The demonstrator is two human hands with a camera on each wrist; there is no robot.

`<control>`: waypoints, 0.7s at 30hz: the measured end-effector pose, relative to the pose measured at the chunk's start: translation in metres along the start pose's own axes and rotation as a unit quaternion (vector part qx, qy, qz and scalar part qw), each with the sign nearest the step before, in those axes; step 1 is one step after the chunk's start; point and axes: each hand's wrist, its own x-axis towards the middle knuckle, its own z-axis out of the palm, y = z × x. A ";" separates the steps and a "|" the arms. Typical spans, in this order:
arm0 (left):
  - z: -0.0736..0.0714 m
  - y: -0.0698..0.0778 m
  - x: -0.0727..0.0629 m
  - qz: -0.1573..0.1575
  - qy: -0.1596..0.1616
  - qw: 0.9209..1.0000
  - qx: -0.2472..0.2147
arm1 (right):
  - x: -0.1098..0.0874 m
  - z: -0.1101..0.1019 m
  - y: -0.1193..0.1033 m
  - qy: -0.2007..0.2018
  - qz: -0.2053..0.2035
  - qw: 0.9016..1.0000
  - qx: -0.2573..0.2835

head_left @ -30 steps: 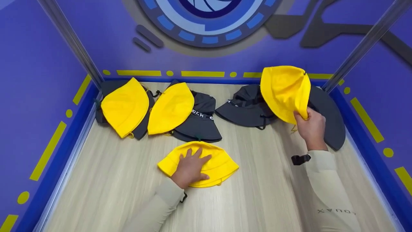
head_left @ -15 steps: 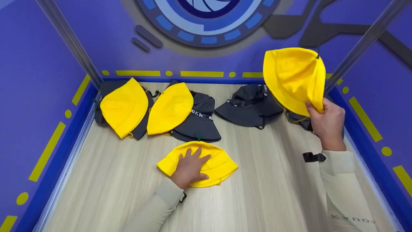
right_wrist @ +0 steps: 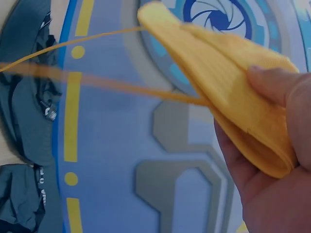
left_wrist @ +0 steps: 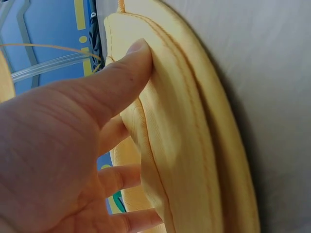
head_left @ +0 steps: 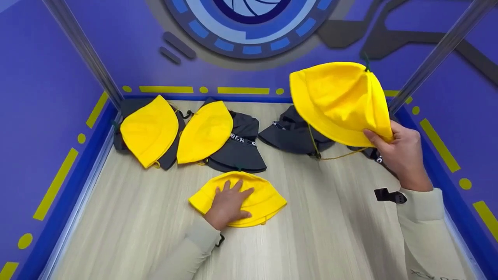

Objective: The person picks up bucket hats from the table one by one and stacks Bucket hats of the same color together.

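Note:
In the head view, a yellow bucket hat (head_left: 268, 198) lies flattened on the table at the centre. My left hand (head_left: 227, 204) rests on it with fingers spread; the left wrist view shows the thumb lying on the folded brim (left_wrist: 180, 126). My right hand (head_left: 402, 155) holds a second yellow bucket hat (head_left: 338, 101) up in the air, pinching its brim between thumb and fingers. A yellow chin cord (head_left: 342, 156) hangs in a loop beneath that hat, and a small green stem tops its crown. The right wrist view shows the pinched hat (right_wrist: 228, 87) from the side.
Two more yellow hats (head_left: 149, 130) (head_left: 206, 132) lie on dark grey hats at the back left, one dark hat (head_left: 241, 153) partly uncovered. At the back right, dark hats (head_left: 291, 134) sit partly behind the raised hat. Purple walls (head_left: 249, 74) enclose the table (head_left: 311, 233).
My right hand lifted the yellow hat off the dark hats at the back right, then brought it closer, its cord now dangling free. The left hand stays on the centre hat.

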 end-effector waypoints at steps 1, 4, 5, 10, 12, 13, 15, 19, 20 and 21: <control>0.001 0.000 0.000 0.001 0.004 1.000 0.002 | 0.000 -0.001 -0.003 -0.009 -0.005 1.000 0.008; 0.002 0.000 -0.001 0.005 0.015 1.000 0.006 | -0.001 -0.006 -0.009 -0.039 -0.001 0.998 0.043; 0.002 0.000 0.000 0.005 0.017 1.000 0.007 | 0.000 -0.008 -0.011 -0.047 0.002 0.997 0.053; 0.002 0.004 0.003 0.003 0.006 1.000 -0.008 | 0.001 -0.016 -0.016 -0.082 0.027 0.990 0.112; 0.000 0.004 0.003 0.008 -0.004 1.000 -0.019 | 0.000 -0.017 -0.018 -0.093 0.028 0.987 0.127; -0.002 0.003 0.003 0.014 -0.010 1.000 -0.025 | 0.000 -0.018 -0.020 -0.098 0.031 0.985 0.137; -0.009 0.001 0.003 0.035 -0.019 0.998 -0.043 | 0.000 -0.018 -0.023 -0.107 0.032 0.982 0.151; -0.037 -0.008 0.005 0.093 -0.001 0.988 -0.122 | 0.000 -0.018 -0.030 -0.123 0.036 0.980 0.154; -0.047 -0.011 0.007 0.104 0.011 0.984 -0.146 | 0.000 -0.018 -0.032 -0.129 0.036 0.979 0.153; -0.058 -0.013 0.008 0.110 0.026 0.978 -0.175 | 0.000 -0.018 -0.034 -0.133 0.035 0.979 0.152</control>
